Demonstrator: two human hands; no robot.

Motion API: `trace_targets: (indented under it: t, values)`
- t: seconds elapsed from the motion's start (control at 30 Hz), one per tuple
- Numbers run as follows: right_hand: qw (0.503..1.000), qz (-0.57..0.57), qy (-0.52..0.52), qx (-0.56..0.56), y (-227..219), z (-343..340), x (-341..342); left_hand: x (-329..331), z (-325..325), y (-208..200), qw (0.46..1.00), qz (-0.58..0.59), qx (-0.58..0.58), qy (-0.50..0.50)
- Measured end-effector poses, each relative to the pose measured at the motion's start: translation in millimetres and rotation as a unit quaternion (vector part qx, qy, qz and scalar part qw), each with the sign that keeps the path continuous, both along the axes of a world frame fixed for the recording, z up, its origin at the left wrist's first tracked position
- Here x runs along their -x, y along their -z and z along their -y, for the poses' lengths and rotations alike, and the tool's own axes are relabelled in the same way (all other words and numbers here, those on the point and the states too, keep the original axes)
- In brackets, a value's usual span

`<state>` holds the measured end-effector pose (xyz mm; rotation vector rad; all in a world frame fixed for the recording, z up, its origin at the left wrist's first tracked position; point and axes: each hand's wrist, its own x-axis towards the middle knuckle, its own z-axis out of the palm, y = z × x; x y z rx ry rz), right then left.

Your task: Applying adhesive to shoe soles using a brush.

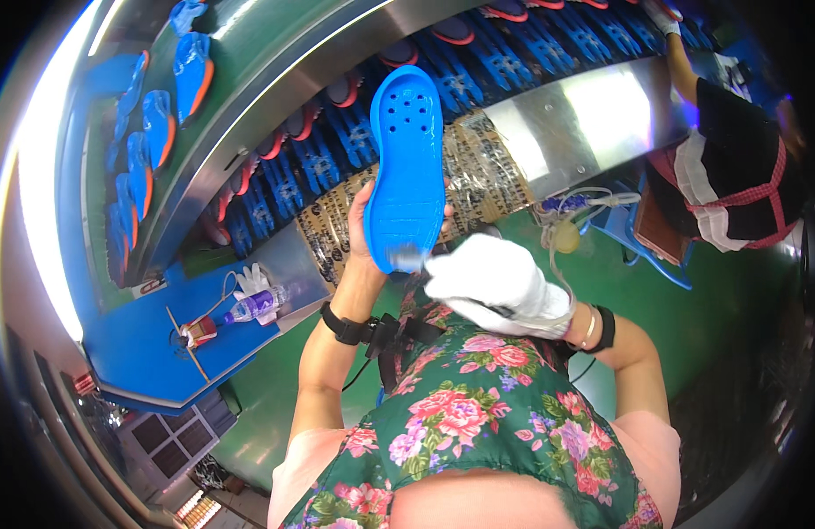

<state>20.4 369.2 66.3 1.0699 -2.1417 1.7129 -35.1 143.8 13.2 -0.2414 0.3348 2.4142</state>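
A blue shoe sole (406, 167) lies upward-facing in my bare left hand (360, 222), whose fingers wrap under it from both edges. Several small holes pierce its forefoot, and its surface looks wet and shiny. In a white glove, my right hand (500, 280) is closed around a brush (407, 257). The bristles touch the sole's heel end and look smeared by motion; most of the handle is hidden by the glove.
A conveyor (549, 40) ahead carries several blue soles and dark uppers. Brown taped covering (491, 163) wraps its metal edge. More blue-orange soles hang at upper left. A blue table (143, 339) holds a bottle (253, 305) and glove. A co-worker (729, 167) stands at right.
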Motion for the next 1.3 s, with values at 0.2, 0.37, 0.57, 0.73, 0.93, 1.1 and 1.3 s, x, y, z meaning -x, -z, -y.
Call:
trace_targets:
  t: [0.2, 0.37, 0.57, 0.73, 0.93, 1.1, 1.3]
  values:
    - [0.987, 0.143, -0.002, 0.067, -1, 0, 34, 13, 8, -8, 0.999, -0.047, 0.010, -0.017]
    - [0.873, 0.419, -0.169, 0.184, 4, -9, 21, 29, 4, -30, 0.995, -0.097, 0.025, -0.031]
    - [0.781, 0.500, -0.019, 0.374, 21, -36, 25, 63, 29, -86, 0.963, -0.268, -0.017, -0.032]
    - [0.775, 0.536, 0.041, 0.334, 45, -26, 28, 156, 69, -119, 0.958, -0.258, -0.098, -0.082]
    - [0.790, 0.534, 0.064, 0.295, 73, -6, 20, 196, 83, -127, 0.954, -0.053, -0.196, -0.221]
    - [0.800, 0.525, 0.058, 0.286, 81, 4, 27, 227, 108, -127, 0.945, -0.069, -0.176, -0.266]
    - [0.806, 0.521, 0.090, 0.267, 99, 4, 27, 179, 39, -137, 0.961, -0.013, -0.146, -0.233]
